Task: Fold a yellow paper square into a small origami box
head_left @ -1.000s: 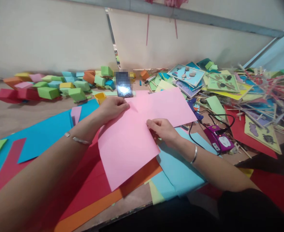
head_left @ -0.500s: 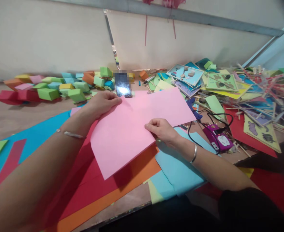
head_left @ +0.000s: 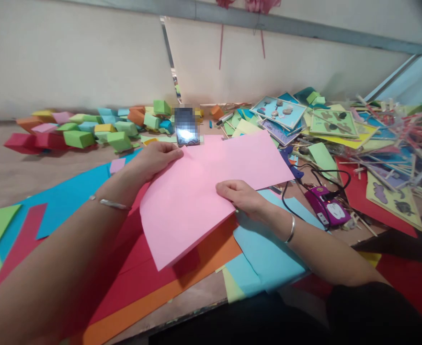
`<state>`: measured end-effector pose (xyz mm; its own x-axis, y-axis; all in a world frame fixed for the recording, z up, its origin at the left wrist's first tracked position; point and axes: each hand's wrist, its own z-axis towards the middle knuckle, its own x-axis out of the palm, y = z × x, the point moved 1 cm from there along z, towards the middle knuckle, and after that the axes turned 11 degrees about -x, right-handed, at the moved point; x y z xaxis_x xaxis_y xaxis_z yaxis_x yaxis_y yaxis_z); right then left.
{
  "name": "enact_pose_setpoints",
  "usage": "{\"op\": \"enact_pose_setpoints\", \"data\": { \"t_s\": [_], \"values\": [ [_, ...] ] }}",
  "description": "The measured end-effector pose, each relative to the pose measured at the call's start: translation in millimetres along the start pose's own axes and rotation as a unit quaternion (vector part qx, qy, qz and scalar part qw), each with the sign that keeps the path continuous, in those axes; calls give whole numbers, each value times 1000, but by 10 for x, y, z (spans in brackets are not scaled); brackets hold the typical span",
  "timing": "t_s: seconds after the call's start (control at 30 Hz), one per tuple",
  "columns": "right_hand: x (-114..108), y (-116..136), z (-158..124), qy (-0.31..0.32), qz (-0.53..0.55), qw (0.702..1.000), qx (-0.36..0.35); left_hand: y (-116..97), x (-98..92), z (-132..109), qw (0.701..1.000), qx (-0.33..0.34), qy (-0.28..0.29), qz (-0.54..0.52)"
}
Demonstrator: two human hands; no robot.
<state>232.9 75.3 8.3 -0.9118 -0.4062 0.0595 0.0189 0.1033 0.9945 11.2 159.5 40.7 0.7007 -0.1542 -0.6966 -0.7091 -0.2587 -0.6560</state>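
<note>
A large sheet of pink paper [head_left: 185, 206] is held up off the table, bent between my two hands. My left hand [head_left: 160, 157] pinches its far left edge, fingers closed. My right hand [head_left: 237, 194] grips the near right edge with the thumb on top. Its other fingers are partly hidden beneath the paper. Under the pink sheet lie red paper [head_left: 124, 278] and orange paper [head_left: 211, 251]. Light blue paper [head_left: 268, 254] lies below my right wrist.
Coloured paper blocks [head_left: 79, 139] line the back left. A phone [head_left: 188, 135] stands by the wall [head_left: 88, 57]. At right are a purple power strip [head_left: 329, 206] with a black cord, a blue glue gun [head_left: 290, 163], decorated cards [head_left: 279, 111] and scattered sticks. Blue paper [head_left: 77, 187] lies left.
The view has shifted slightly, so the scene sits a little further right. Both hands keep their hold on the pink paper, which has hardly moved.
</note>
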Motion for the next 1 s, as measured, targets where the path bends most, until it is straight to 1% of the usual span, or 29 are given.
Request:
{"op": "enact_pose_setpoints", "data": {
  "t_s": [0.1,0.27,0.33,0.43,0.5,0.53,0.57,0.6,0.63,0.67,0.7,0.73,0.77,0.8,0.83,0.87,0.9,0.93,0.97,1.0],
  "values": [
    [-7,-23,-5,0,-15,1000,12,-48,21,-38,1000,-12,0,-15],
    [-58,-24,16,-9,-56,997,53,35,-71,71,997,0,-73,20],
    [-73,-11,29,-25,-74,995,55,77,-97,113,996,12,-83,38],
    [-117,-11,54,-61,-112,991,29,111,-94,131,996,11,-78,47],
    [-179,-22,70,-87,-137,987,4,134,-88,127,997,-14,-64,39],
    [-219,-22,75,-95,-158,983,-20,152,-90,127,998,-32,-52,32],
    [-258,-14,77,-95,-185,976,-59,175,-99,132,998,-53,-40,23],
    [-292,3,75,-84,-223,964,-115,202,-113,141,997,-73,-28,9],
    [-315,29,67,-64,-270,943,-184,233,-131,156,996,-92,-16,-6],
    [-325,59,54,-41,-323,910,-256,264,-150,175,994,-108,-7,-23],
    [-321,89,36,-25,-378,868,-322,294,-167,198,992,-121,0,-40],
    [-305,117,16,-23,-434,818,-377,321,-178,223,990,-133,8,-53],
    [-279,138,-7,-34,-487,766,-417,343,-181,246,987,-143,15,-65],
    [-246,153,-29,-53,-531,718,-446,359,-174,266,986,-151,24,-73],
    [-210,161,-51,-75,-559,678,-472,369,-158,278,984,-157,31,-79],
    [-176,164,-72,-88,-572,648,-496,372,-137,280,983,-160,37,-83],
    [-147,161,-89,-94,-572,631,-516,369,-116,270,983,-158,40,-85],
    [-129,157,-102,-93,-561,629,-531,360,-99,246,984,-152,40,-85],
    [-123,154,-108,-91,-540,642,-537,345,-92,210,986,-141,37,-84],
    [-132,154,-106,-93,-510,670,-532,327,-100,162,988,-124,30,-81]
  ]
}}
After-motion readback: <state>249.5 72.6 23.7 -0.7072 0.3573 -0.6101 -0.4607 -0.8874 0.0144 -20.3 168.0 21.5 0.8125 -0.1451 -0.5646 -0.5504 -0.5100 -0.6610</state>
